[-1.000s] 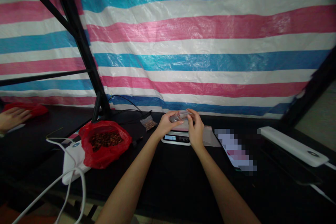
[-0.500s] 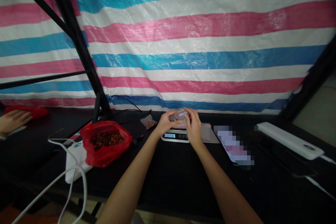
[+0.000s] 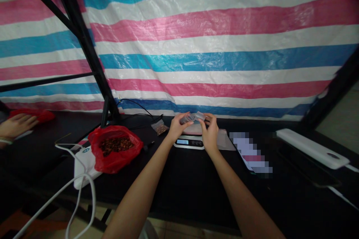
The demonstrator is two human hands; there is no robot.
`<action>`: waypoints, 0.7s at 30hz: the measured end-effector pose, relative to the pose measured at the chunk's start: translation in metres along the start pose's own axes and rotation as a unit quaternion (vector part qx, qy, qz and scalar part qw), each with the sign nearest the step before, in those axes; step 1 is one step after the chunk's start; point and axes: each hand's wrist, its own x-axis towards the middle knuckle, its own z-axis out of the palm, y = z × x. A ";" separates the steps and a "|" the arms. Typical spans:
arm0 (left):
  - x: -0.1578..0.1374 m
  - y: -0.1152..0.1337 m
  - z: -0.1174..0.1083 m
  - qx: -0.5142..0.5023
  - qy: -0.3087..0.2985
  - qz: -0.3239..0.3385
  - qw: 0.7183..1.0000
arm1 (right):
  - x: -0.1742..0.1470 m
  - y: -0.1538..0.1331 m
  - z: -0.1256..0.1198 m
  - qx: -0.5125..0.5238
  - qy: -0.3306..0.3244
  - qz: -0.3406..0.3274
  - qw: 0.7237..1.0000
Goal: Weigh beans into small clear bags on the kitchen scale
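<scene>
Above the small digital scale (image 3: 189, 142), my left hand (image 3: 177, 127) is closed around a small clear cup-like plastic container (image 3: 187, 118). My right hand (image 3: 209, 129) pinches a small clear plastic bag (image 3: 199, 115) right beside the container. Whether bag and container touch, and what they hold, I cannot make out. A lit display shows on the scale's front. Flat clear plastic bags (image 3: 226, 140) lie at the scale's right side. To the left rests a small clear bag with brown pieces (image 3: 159, 127).
An open red plastic bag (image 3: 105, 164) of brown dried pieces leans on a white power bank (image 3: 84, 166) with white cables. Phones (image 3: 249, 155) and another white power bank (image 3: 312, 148) lie right. Another person's hand (image 3: 21, 125) touches red plastic at far left. A black frame post (image 3: 86, 52) stands behind.
The clear bag piece in my right hand now stands up higher and apart from the container. My right fingers have shifted slightly. The view has tilted a little.
</scene>
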 end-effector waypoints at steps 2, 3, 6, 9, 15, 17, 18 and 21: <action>-0.001 -0.006 0.002 -0.004 -0.013 -0.024 1.000 | 0.001 0.001 0.000 0.005 0.014 0.012 1.000; -0.002 -0.008 0.003 -0.004 -0.013 -0.034 0.999 | 0.001 0.001 -0.001 0.005 0.018 0.016 1.000; -0.003 -0.010 0.004 -0.005 0.026 -0.053 0.998 | 0.001 0.002 -0.001 0.003 0.025 0.024 0.999; 0.000 -0.008 -0.001 -0.013 0.100 -0.058 0.993 | 0.001 0.003 -0.002 0.008 0.025 0.033 0.999; 0.003 -0.011 -0.016 0.016 0.205 -0.055 0.977 | 0.002 0.005 -0.005 0.036 0.037 0.055 0.997; 0.001 -0.013 -0.017 0.030 0.207 -0.051 0.977 | 0.003 0.006 -0.005 0.044 0.045 0.065 0.996; 0.001 -0.013 -0.017 0.038 0.204 -0.048 0.977 | 0.003 0.007 -0.005 0.046 0.049 0.070 0.995; -0.001 -0.010 -0.015 0.053 0.190 -0.036 0.980 | 0.004 0.009 -0.005 0.051 0.063 0.085 0.993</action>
